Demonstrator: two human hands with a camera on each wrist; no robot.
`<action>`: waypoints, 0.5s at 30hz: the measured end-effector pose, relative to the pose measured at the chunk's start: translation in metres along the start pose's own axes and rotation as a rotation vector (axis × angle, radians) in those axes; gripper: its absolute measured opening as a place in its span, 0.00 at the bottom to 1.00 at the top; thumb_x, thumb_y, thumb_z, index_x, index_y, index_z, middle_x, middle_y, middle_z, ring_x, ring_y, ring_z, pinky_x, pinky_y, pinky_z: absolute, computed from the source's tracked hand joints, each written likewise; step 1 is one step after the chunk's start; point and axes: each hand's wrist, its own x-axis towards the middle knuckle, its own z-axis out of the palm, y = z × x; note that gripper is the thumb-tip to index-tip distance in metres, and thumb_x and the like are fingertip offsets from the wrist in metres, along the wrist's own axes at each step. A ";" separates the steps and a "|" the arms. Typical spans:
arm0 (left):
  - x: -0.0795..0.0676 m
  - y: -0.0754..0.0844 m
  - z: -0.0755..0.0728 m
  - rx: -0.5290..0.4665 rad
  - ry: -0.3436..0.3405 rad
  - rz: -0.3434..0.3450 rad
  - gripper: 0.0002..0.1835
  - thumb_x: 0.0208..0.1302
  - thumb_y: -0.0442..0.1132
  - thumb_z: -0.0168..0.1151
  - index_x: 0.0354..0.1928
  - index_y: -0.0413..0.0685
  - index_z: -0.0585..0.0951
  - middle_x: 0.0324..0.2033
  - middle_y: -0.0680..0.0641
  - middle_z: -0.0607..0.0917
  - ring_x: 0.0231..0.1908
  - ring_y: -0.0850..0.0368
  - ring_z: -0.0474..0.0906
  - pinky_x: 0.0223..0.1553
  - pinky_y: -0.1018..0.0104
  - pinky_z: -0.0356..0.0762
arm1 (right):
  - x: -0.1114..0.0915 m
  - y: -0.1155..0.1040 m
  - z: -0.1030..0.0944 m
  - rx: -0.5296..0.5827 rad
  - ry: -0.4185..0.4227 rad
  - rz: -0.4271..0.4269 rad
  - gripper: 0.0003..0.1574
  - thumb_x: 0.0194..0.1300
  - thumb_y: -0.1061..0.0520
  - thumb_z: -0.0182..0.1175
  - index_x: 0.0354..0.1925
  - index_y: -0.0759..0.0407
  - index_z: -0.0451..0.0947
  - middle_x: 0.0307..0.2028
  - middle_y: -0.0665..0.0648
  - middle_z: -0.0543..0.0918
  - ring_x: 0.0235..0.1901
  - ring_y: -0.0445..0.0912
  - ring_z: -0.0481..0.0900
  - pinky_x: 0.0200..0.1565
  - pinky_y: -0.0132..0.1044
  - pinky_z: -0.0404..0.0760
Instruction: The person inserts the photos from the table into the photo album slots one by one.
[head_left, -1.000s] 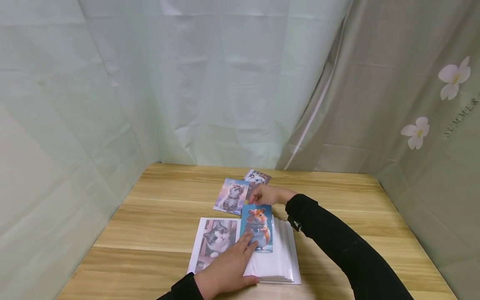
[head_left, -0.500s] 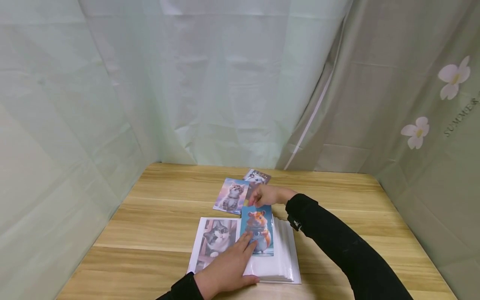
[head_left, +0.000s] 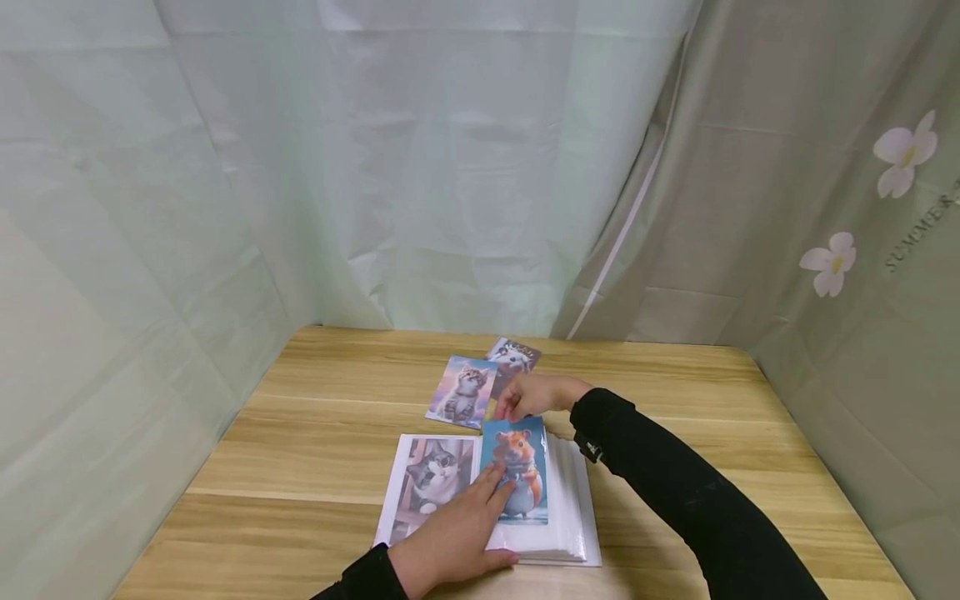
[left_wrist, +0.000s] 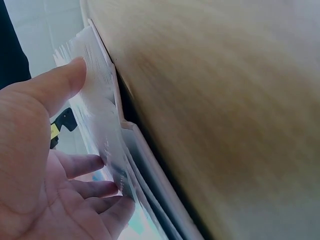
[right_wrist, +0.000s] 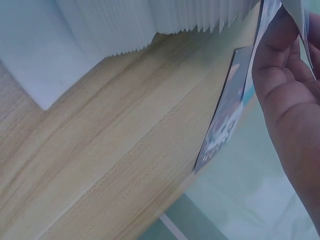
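A photo album (head_left: 536, 542) lies spread on the table, a grey-and-white cat picture (head_left: 437, 475) on its left page. Over the right page is a blue card with an orange hamster (head_left: 522, 454). My right hand (head_left: 538, 395) pinches this card at its top edge; the right wrist view shows the thumb and fingers (right_wrist: 282, 37) on either side of a thin sheet. My left hand (head_left: 457, 533) lies across the album's middle, fingertips over the card's lower left part. In the left wrist view its thumb (left_wrist: 75, 77) rests by the stacked page edges (left_wrist: 95, 65).
Beyond the album lie a kitten card (head_left: 463, 392) and a grey animal card (head_left: 516, 353), which overlap. Part of the grey one is hidden behind my right hand. The wooden table (head_left: 315, 442) ends at pale curtains (head_left: 465, 208) behind and on both sides.
The hamster card has slid toward me down the right page, its lower edge now nearer the album's front. My right hand has moved slightly with it; my left hand has stayed put.
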 end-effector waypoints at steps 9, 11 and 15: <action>0.000 -0.001 0.000 -0.008 -0.007 0.003 0.48 0.62 0.67 0.63 0.73 0.41 0.65 0.75 0.38 0.58 0.74 0.46 0.55 0.67 0.54 0.67 | 0.001 -0.001 0.004 0.003 -0.028 0.012 0.12 0.64 0.71 0.61 0.43 0.62 0.86 0.37 0.52 0.87 0.34 0.42 0.80 0.39 0.33 0.79; 0.001 -0.001 0.000 -0.010 -0.013 0.001 0.48 0.62 0.67 0.63 0.73 0.41 0.65 0.76 0.38 0.58 0.75 0.46 0.55 0.67 0.54 0.67 | 0.001 -0.001 0.005 0.019 -0.032 0.014 0.12 0.64 0.71 0.61 0.43 0.62 0.86 0.36 0.52 0.87 0.33 0.41 0.79 0.37 0.32 0.78; 0.001 -0.001 -0.001 -0.015 -0.037 -0.008 0.47 0.62 0.67 0.62 0.74 0.42 0.65 0.76 0.40 0.57 0.75 0.47 0.53 0.68 0.53 0.67 | 0.000 0.000 0.007 0.054 -0.048 0.022 0.11 0.64 0.71 0.61 0.43 0.64 0.85 0.35 0.52 0.86 0.30 0.41 0.76 0.34 0.31 0.76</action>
